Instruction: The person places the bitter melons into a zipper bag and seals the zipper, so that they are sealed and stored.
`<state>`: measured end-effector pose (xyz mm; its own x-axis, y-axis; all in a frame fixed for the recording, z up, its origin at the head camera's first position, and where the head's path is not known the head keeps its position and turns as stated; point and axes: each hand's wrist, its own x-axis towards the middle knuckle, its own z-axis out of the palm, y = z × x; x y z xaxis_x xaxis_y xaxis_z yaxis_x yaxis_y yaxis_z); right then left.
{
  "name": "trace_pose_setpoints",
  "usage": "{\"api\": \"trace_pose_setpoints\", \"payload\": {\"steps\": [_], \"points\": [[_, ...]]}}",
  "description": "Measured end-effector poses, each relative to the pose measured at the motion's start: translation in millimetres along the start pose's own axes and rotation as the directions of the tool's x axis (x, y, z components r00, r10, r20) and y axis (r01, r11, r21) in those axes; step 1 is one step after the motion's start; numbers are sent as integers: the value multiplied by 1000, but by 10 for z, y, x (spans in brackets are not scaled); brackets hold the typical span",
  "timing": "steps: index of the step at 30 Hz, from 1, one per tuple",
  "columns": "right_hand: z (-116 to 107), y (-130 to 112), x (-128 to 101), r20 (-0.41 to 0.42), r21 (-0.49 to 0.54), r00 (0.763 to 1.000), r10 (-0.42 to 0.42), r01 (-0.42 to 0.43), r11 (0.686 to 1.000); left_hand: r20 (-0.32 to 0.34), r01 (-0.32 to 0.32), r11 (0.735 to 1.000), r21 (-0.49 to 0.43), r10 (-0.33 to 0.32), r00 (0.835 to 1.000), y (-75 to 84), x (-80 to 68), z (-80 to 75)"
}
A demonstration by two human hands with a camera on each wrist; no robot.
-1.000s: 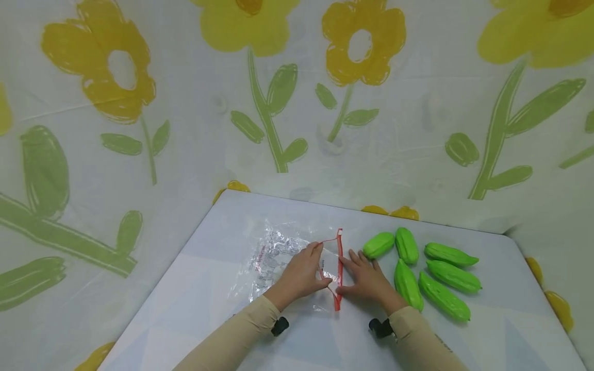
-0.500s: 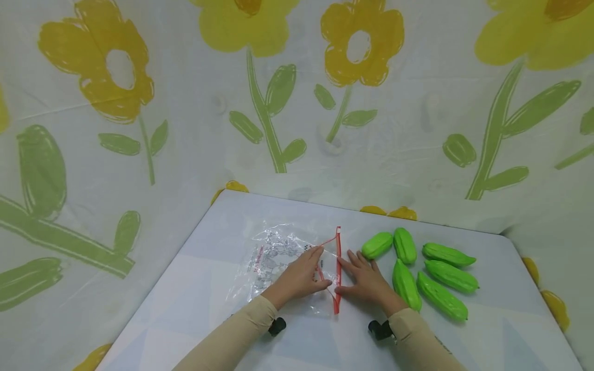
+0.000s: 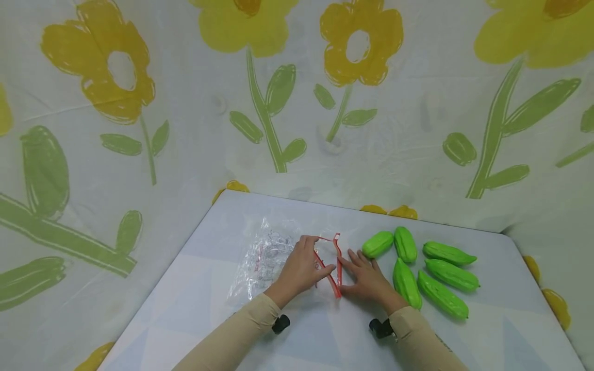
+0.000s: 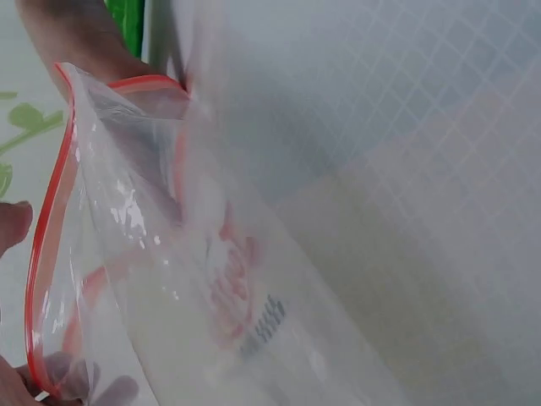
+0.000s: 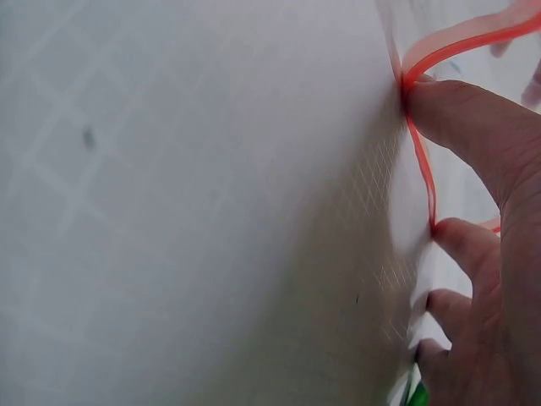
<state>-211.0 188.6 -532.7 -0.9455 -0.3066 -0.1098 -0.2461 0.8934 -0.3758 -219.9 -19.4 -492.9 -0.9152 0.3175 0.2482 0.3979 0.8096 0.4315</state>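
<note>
- Head view: both hands meet at the middle of the bench [image 3: 195, 288], working the mouth of a clear zip bag [image 3: 271, 257]. The left hand [image 3: 301, 270] has fingers and thumb curled round the near lip of the red zip strip [image 3: 330, 265], lifting it off the bench. The right hand [image 3: 368, 281] lies flatter, fingers pressing the other lip down just beside it. The bag's body trails away to the left of the hands; its mouth faces right, and the strip's long axis runs away from the person, roughly front to back.
- Head view again: six green toy gourds [image 3: 419, 273] lie in a cluster on the bench to the right of the right hand, the nearest one almost touching it. So the right hand is clearly the nearer one to them, and the bag's opening points their way. A flowered cloth [image 3: 278, 93] hangs behind.
- Left wrist view: the bag [image 4: 211, 271] gapes, its red rim [image 4: 51, 211] curving open; fingertips [image 4: 13, 224] show at the edge, pinching plastic.
- Right wrist view: the right hand [image 5: 482, 254] has thumb and fingertips on the red strip [image 5: 423, 182], holding it against the bench; a sliver of green shows at the bottom edge.
</note>
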Motion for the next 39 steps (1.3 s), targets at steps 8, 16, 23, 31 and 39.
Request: {"api": "trace_pose_setpoints", "payload": {"steps": [8, 16, 23, 31, 39], "points": [[21, 9, 13, 14, -17, 1000, 2, -2, 1000, 0, 1, 1000, 26, -1, 1000, -22, -9, 23], [13, 2, 3, 3, -8, 1000, 9, -9, 1000, 79, -75, 996, 56, 71, 994, -45, -30, 54], [13, -8, -12, -2, -11, 1000, 19, -19, 1000, 184, -67, 998, 21, 62, 981, -52, -76, 58], [22, 17, -11, -9, -14, 1000, 7, -7, 1000, 192, -27, 997, -70, 40, 981, -77, -62, 42], [26, 28, -11, -3, -12, 1000, 9, -9, 1000, 237, -14, 995, -100, 37, 971, -136, -67, 80]]}}
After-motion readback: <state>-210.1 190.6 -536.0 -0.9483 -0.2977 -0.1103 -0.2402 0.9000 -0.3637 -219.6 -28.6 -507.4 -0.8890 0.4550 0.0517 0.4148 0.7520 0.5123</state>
